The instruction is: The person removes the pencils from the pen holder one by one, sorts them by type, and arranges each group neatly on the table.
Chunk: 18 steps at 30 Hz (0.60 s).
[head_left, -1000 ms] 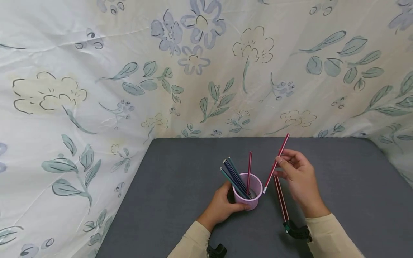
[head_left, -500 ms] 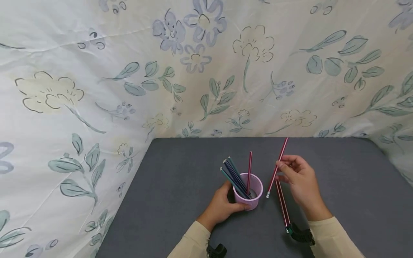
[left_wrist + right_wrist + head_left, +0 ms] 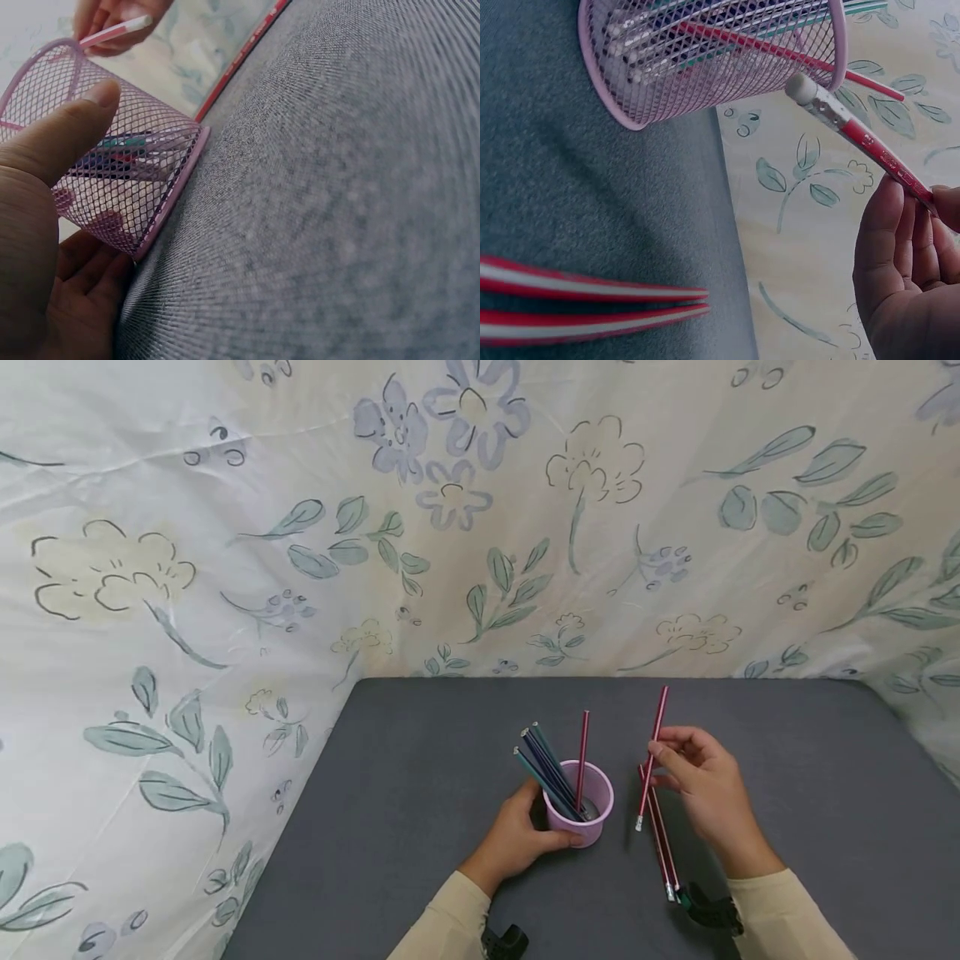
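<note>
My left hand (image 3: 517, 837) is wrapped round a pink mesh pencil cup (image 3: 577, 835) standing on the table, thumb across its near side. Several dark blue and green pencils (image 3: 542, 768) lean left inside the cup, along with one red pencil (image 3: 582, 752). Right of the cup, my right hand (image 3: 705, 789) pinches another red pencil (image 3: 659, 712) between thumb and fingers. Its white eraser (image 3: 801, 88) points down, and the pencil stands nearly upright. Below that hand, two red-and-white striped pencils (image 3: 592, 289) lie side by side on the table.
The dark grey table (image 3: 420, 760) reaches back to a flower-printed cloth (image 3: 465, 568) hanging behind and on the left. Black wrist-worn camera mounts (image 3: 506, 942) show near both sleeves, the right one close to the striped pencils' eraser ends.
My right hand has moved slightly down and right with the red pencil, whose eraser end swung away from the cup and now overlaps the striped pencils in view. The left hand stays on the cup.
</note>
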Motion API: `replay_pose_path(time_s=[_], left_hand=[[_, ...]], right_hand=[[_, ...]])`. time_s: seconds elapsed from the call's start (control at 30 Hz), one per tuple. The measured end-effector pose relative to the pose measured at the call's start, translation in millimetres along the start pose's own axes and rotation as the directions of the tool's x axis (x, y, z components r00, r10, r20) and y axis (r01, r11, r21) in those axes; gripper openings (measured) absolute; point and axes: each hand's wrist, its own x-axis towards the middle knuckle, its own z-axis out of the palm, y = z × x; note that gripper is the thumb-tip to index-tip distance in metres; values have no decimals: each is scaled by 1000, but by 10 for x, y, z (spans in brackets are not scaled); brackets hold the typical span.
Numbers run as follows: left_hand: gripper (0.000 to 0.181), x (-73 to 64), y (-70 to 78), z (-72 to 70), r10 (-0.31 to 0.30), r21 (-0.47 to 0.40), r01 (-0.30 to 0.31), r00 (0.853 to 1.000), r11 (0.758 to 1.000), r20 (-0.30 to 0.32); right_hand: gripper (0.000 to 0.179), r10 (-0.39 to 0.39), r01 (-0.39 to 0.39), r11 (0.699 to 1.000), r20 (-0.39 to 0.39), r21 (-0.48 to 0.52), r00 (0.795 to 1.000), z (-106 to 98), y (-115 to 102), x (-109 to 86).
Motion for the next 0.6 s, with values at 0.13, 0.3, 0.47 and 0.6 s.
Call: replay_pose_path(time_s=[0.13,0.3,0.47,0.6], left_hand=[[87,-5,9,15,7,-6,-7,1000,1000,-3],[88,-14,9,16,13,-11,-13,1000,1000,-4],[88,-21,4,15,11,-12,-11,1000,1000,-2],[88,-26,-12,17,10,-14,-10,1000,1000,-1]], right_hand=[[28,9,-9,1000,7,15,1000,-45,36,7],[25,16,-16,1000,11,6,1000,-85,103,-4],[25,26,-26,1000,14,-16,1000,-132,179,-24],[27,28,-27,999,24,-32,999,-177,240,-44]])
